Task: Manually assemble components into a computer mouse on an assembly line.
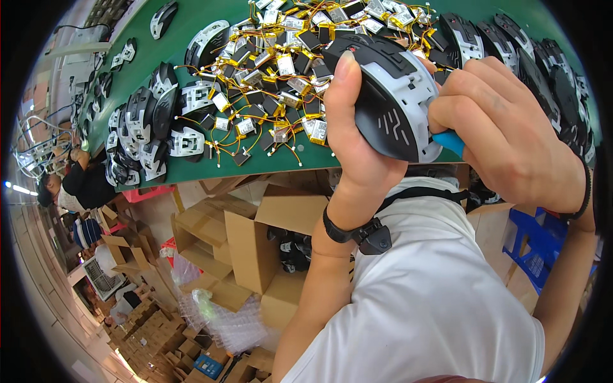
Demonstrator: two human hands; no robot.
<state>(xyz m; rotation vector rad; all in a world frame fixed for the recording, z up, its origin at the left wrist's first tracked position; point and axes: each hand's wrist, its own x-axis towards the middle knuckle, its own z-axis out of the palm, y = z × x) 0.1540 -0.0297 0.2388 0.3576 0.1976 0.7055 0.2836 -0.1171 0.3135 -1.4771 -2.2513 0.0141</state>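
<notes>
My left hand (pixel 359 143) grips a curved, black-and-white plastic housing (pixel 386 96), its thumb along the black face. The housing is tilted, with its white slotted side toward my right hand (pixel 511 137). That hand is closed around a small blue object (pixel 449 142), perhaps a tool handle; most of it is hidden by the fingers. The right fingertips press close to the housing's white edge. Behind my hands lies a big heap of flat battery packs (pixel 284 67) with yellow tape and thin coloured wires, spread over the green tabletop (pixel 191 167).
Similar housings cluster left (pixel 142 121) and right (pixel 543 70) on the table. Below its front edge, an open cardboard box (pixel 252 246) holds dark parts, beside bubble wrap (pixel 220 322). A blue stool (pixel 536 246) stands at right. Another person (pixel 83 185) is at far left.
</notes>
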